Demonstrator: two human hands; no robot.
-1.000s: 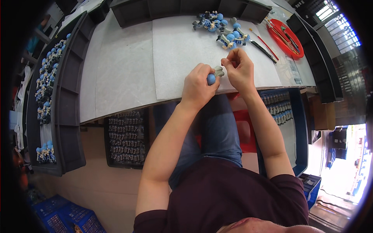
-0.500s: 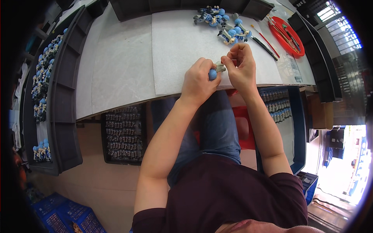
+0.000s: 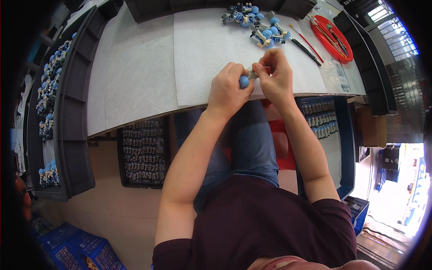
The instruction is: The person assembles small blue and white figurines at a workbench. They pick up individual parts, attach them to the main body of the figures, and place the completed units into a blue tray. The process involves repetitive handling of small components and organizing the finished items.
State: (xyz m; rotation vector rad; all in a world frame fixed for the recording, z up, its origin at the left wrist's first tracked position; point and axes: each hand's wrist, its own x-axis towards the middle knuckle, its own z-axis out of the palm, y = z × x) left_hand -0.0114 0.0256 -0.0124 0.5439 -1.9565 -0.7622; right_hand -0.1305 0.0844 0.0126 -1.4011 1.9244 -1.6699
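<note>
Over the front edge of the worktable, my left hand point(image 3: 225, 92) is closed round a small figurine point(image 3: 244, 82). Its round blue head sticks out between thumb and fingers, and most of its body is hidden in the grip. A pale grey part of it points toward my right hand point(image 3: 278, 81). There the thumb and forefinger are pinched at the grey end, while the other fingers curl above. Whether a separate small piece sits in that pinch cannot be made out. Beyond my hands lies a loose group of similar blue-headed figurines point(image 3: 268, 36) on a white sheet point(image 3: 202, 58).
Right of the figurines lie a black pen-like tool point(image 3: 306, 51), a red-handled brush point(image 3: 310, 47) and a red dish point(image 3: 348, 57) of tools. A dark tray point(image 3: 74, 135) of figurines stands left. Trays point(image 3: 144, 155) point(image 3: 344, 148) of small parts sit below the table on both sides.
My right hand has moved slightly left, and its thumb and forefinger now overlap the figurine's grey end. The left hand still holds the figurine, turned a little.
</note>
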